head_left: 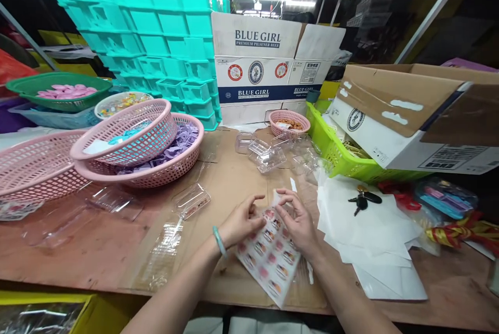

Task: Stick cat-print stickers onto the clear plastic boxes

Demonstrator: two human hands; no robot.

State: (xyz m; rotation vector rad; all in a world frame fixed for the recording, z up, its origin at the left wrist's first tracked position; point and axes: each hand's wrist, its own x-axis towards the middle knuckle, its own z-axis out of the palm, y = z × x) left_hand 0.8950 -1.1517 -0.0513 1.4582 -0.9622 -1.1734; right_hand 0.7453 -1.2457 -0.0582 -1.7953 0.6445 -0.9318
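A white sheet of small printed stickers (268, 259) slants over the cardboard between my hands. At its upper left edge is my left hand (242, 222), thumb lying over the sheet, index finger raised and curved, the other fingers partly hidden. My right hand (298, 222) pinches the sheet's top end between thumb and fingers. A green bangle (219, 242) circles my left wrist. To the left of that hand lies a clear plastic case (191, 200). More clear plastic cases (268, 156) are piled beyond my hands.
Pink baskets (156, 177) with purple and blue pieces stand left. Stacked turquoise boxes (163, 27) and a white carton (253, 68) rise behind. At right are a green basket (331, 152), an open carton (401, 110), white papers (351, 219) and keys (362, 201).
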